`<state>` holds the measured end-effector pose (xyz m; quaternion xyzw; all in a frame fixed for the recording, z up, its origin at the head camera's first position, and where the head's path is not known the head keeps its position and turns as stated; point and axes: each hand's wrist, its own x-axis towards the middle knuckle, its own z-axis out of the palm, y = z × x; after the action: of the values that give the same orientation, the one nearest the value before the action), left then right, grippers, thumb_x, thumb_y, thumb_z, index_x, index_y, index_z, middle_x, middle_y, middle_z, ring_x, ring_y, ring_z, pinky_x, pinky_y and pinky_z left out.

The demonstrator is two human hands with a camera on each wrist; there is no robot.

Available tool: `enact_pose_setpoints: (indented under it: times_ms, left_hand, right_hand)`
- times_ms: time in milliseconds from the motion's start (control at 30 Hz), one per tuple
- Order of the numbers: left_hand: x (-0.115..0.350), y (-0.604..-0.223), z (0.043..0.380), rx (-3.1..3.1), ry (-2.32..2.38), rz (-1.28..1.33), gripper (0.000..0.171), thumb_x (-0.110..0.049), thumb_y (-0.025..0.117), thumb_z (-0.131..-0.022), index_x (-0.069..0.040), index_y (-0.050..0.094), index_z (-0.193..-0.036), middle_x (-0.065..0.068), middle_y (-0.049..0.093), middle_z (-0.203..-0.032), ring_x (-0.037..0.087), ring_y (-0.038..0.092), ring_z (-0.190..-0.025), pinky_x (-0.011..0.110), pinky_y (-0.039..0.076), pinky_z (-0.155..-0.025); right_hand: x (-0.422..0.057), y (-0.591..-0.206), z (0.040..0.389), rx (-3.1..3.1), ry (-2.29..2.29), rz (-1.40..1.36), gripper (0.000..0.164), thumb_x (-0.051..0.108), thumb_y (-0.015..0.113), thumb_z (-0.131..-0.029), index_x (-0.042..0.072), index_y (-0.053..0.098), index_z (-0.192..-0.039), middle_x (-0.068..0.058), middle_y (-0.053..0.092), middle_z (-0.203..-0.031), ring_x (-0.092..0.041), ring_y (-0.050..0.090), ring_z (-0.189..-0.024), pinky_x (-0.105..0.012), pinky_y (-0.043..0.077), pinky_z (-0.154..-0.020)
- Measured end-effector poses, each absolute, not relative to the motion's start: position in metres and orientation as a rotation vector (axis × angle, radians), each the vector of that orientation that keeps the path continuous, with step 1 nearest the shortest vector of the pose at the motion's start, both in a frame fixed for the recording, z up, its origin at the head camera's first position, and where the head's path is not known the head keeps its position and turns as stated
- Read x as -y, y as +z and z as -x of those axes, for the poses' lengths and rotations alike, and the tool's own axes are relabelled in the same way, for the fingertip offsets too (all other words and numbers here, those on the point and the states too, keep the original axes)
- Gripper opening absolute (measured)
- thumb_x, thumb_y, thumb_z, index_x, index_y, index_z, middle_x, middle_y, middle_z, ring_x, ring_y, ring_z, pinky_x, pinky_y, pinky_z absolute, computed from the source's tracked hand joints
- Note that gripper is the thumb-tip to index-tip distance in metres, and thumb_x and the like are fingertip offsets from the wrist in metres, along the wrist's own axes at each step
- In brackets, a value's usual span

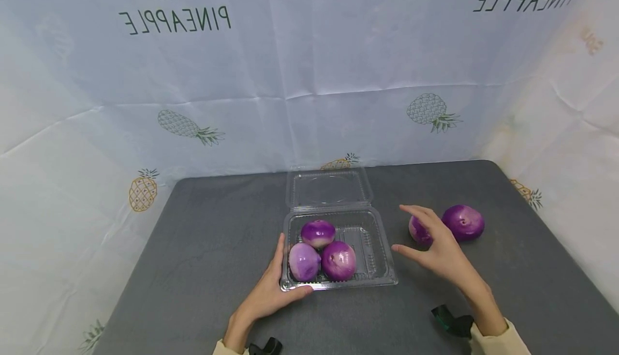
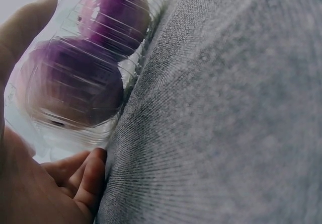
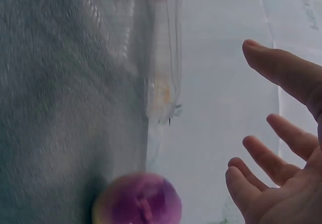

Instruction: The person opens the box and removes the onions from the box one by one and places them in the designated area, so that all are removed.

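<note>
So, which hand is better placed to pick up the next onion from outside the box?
Probably the right hand. It is open, holds nothing, and is beside the two loose onions. The left hand holds the box at its near left corner, farther from them.

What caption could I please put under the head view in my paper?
Left hand touching an open box with three onions inside; empty right hand near two more onions.
</note>
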<state>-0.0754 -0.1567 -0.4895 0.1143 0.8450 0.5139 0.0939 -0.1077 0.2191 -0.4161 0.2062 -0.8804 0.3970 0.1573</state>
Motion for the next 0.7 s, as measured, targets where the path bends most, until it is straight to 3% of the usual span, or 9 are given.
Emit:
enact_pose_setpoints:
  times_ms: [133,267,367,700]
  left_hand:
    - [0.157,-0.489,0.075,-2.509,1.52,-0.349,0.133,-0.034,0.089,-0.077,-0.012,-0.009,-0.165,0.015,0.035,-0.165,0.034,0.032,-0.153,0.064,0.021,-0.122]
    - [0.157,-0.489,0.075,-2.512,1.518,-0.357,0.133,-0.035,0.089,-0.077,-0.011,-0.009,-0.165,0.017,0.034,-0.165,0.036,0.032,-0.153,0.065,0.021,-0.122]
    - [0.157,-0.488,0.075,-2.512,1.516,-0.355,0.134,-0.035,0.089,-0.077,-0.01,-0.009,-0.165,0.017,0.035,-0.165,0.035,0.032,-0.153,0.065,0.022,-0.122]
    - [0.157,-0.489,0.076,-2.518,1.511,-0.36,0.134,-0.035,0.089,-0.077,-0.01,-0.009,-0.165,0.015,0.035,-0.165,0.033,0.033,-0.153,0.065,0.022,-0.122]
  right_hand:
    - [-0.209,-0.42,0.108,2.537,1.11,-0.65,0.082,0.012,0.094,-0.07,0.011,0.057,-0.143,-0.012,0.061,-0.138,0.008,0.043,-0.13,0.001,0.027,-0.104]
    - [-0.198,-0.423,0.107,2.599,1.089,-0.671,0.079,0.015,0.093,-0.072,0.008,0.057,-0.142,-0.011,0.06,-0.138,-0.017,0.053,-0.13,-0.032,0.049,-0.107]
    - [-0.189,-0.425,0.107,2.635,1.099,-0.702,0.078,0.014,0.093,-0.072,0.006,0.058,-0.141,-0.012,0.06,-0.138,-0.031,0.056,-0.128,-0.059,0.05,-0.099]
    - [-0.166,-0.435,0.108,2.693,1.148,-0.833,0.076,0.016,0.092,-0.074,0.008,0.058,-0.142,-0.013,0.06,-0.138,-0.039,0.059,-0.128,-0.061,0.051,-0.1]
